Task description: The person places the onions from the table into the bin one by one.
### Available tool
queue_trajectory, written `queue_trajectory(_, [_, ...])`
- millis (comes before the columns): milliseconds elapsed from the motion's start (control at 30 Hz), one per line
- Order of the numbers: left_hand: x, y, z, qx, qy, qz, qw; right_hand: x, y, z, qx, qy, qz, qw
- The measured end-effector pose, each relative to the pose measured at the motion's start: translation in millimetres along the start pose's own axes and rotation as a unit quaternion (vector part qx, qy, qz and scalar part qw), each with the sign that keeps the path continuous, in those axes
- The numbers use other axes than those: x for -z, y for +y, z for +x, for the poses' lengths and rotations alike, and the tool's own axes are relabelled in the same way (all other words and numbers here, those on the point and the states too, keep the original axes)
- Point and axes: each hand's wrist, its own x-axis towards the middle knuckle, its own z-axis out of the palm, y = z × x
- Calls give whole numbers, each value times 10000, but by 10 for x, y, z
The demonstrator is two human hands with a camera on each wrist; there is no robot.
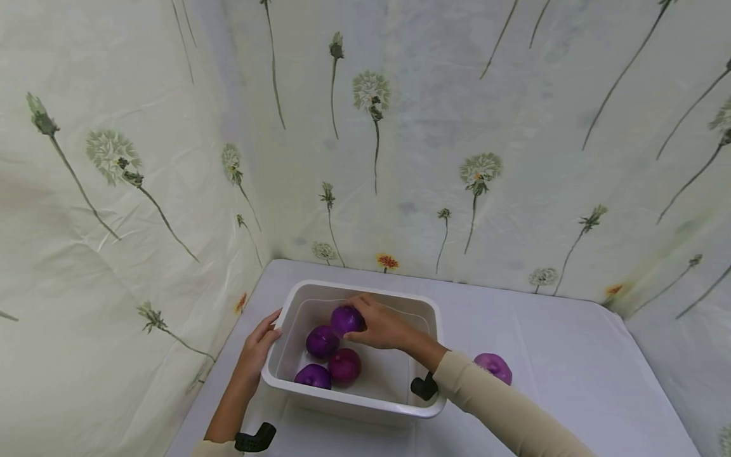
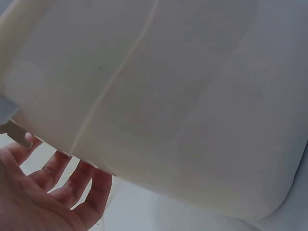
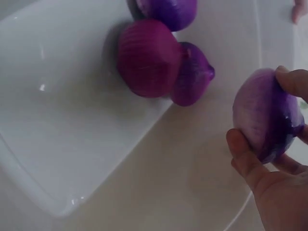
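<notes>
Onion (image 1: 346,321) pinched in R hand (image 1: 378,322), btwn thumb & fingertips; L hand (image 1: 255,353) grips tub (image 1: 351,396).

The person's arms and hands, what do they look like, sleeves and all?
The left sleeve and right sleeve are beige, each with a black angled piece at the wrist. The left hand and right hand are ungloved.

A glossy purple onion (image 1: 346,321), paler down one side, is pinched in the right hand (image 1: 379,325) above the white tub (image 1: 388,376), whose left rim the left hand (image 1: 254,355) holds. Inside, two violet onions (image 1: 313,376) and a rounder maroon onion (image 1: 345,366) sit clustered toward the left. Outside, to the right, lies a pinkish onion (image 1: 495,365), roundish as far as I can tell, being partly hidden.
</notes>
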Motion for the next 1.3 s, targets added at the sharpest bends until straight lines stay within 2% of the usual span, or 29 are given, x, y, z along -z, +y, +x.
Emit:
queue_trajectory(167, [3, 2, 1, 16, -57, -31, 10000, -103, 0, 19, 93, -86, 23, 9999])
queue_trajectory(400, [-3, -15, 11, -55, 52, -73, 9999, -225, -55, 72, 131, -256, 119, 9995])
queue_trajectory(600, [-12, -53, 9, -40, 82, -94, 9999, -332, -126, 124, 231, -515, -55, 9984])
queue_trajectory(867, [-12, -21, 22, -122, 50, -107, 9999, -434, -236, 191, 512, -768, -317, 9952])
queue_trajectory(1133, [-12, -10, 23, -99, -11, -62, 9999, -555, -285, 239, 716, -865, -538, 9922])
queue_trajectory(1300, [-15, -1, 18, -51, 54, -60, 10000, -584, -299, 262, 832, -928, -664, 9900])
